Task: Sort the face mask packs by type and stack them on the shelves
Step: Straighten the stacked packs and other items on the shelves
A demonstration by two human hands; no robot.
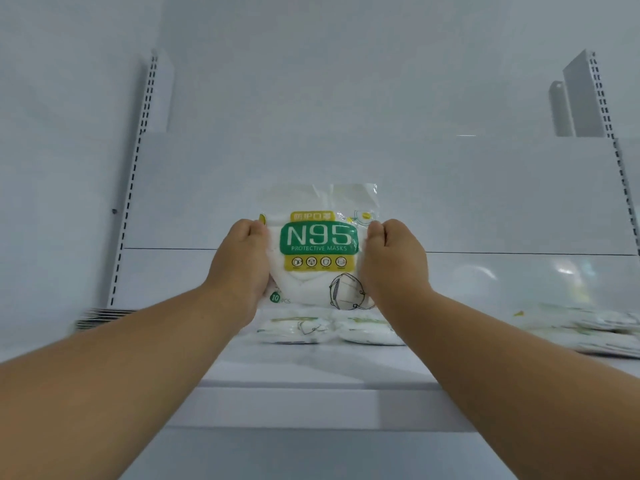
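Note:
I hold a clear pack of white N95 masks point(318, 244) upright in front of me, its green and yellow label facing me. My left hand point(239, 265) grips its left edge and my right hand point(394, 261) grips its right edge. The pack hangs just above two similar packs point(329, 330) lying flat side by side on the white shelf point(311, 368). Part of the held pack's lower corners is hidden behind my hands.
More flat mask packs point(588, 327) lie on the shelf at the right. A dark flat stack point(100, 317) sits at the shelf's left end. White slotted uprights point(138, 168) and a back panel bound the bay. A bracket point(581, 98) stands at upper right.

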